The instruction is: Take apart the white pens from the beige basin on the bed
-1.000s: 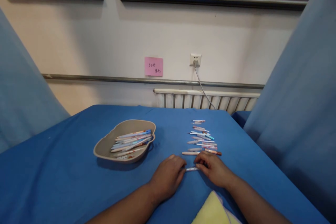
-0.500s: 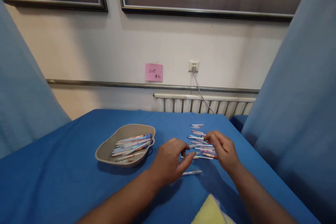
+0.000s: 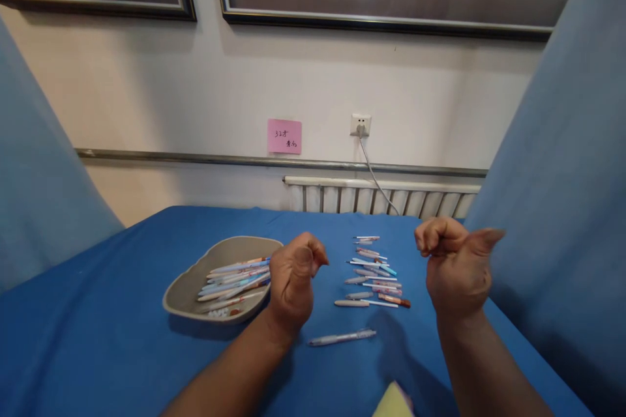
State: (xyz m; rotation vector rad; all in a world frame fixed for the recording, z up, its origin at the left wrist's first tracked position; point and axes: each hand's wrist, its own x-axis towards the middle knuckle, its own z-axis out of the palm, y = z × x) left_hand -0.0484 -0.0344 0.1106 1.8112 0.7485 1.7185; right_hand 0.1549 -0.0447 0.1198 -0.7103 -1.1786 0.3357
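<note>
My left hand (image 3: 292,280) is raised above the blue table (image 3: 122,313) with its fingers curled into a loose fist, nothing visible in it. My right hand (image 3: 452,267) is also lifted, curled into a fist with the thumb out to the right. Between and behind them lies a row of pen parts and refills (image 3: 374,273). One assembled pale pen (image 3: 341,338) lies alone on the cloth nearer to me. A beige tray (image 3: 188,287) holding several pens (image 3: 235,277) sits left of my left hand.
A yellow cloth corner (image 3: 394,402) shows at the bottom edge. Blue fabric hangs at both sides, the right one (image 3: 562,208) close to my right hand. Behind the table are a radiator (image 3: 381,199), a wall socket with a cable (image 3: 362,125) and a pink note (image 3: 284,137).
Both hands let go of the pale pen, which now lies on the cloth, reached briefly toward the row of parts, then rose and closed into fists.
</note>
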